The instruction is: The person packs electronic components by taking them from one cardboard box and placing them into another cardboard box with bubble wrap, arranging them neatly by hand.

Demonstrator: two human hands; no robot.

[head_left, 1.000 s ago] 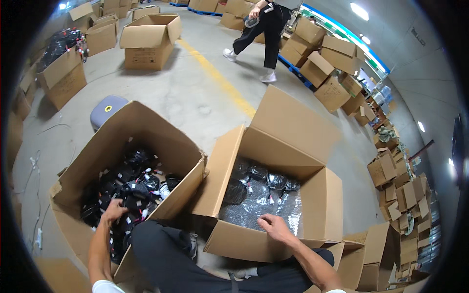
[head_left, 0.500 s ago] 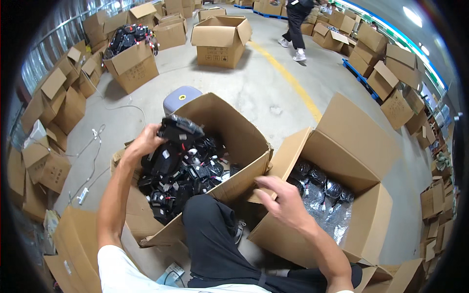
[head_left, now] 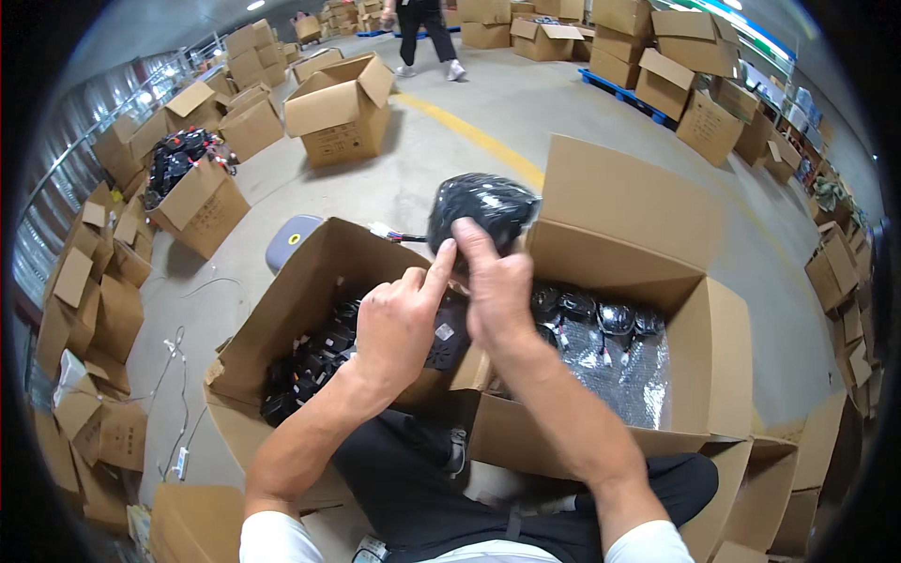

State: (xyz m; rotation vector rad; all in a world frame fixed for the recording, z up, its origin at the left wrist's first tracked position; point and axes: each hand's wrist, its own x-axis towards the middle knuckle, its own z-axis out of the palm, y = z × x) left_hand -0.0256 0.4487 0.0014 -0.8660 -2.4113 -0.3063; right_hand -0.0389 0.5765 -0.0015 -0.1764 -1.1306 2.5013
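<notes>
A black rounded unit (head_left: 483,211) in shiny plastic wrap is held up above where two open cardboard boxes meet. A wire lead with a white connector (head_left: 383,231) sticks out from its left. My right hand (head_left: 496,281) grips it from below, the thumb laid against its near side. At the underside, the stretched forefinger of my left hand (head_left: 399,319) meets it; the other fingers are curled, their tips hidden. Beside that hand is a flat dark part (head_left: 448,333) with a white label. Below, the left box (head_left: 282,310) holds tangled black parts.
Several wrapped black units lie in a row on bubble wrap (head_left: 610,375) in the right box (head_left: 624,202). A grey-purple stool (head_left: 293,242) stands beyond the left box. Cartons line both sides, a cable (head_left: 174,375) crosses the floor, and a person (head_left: 424,38) walks far back.
My left hand has come from the left box toward the middle. My right hand has left the right box's flap and now grips the wrapped unit. The view has shifted.
</notes>
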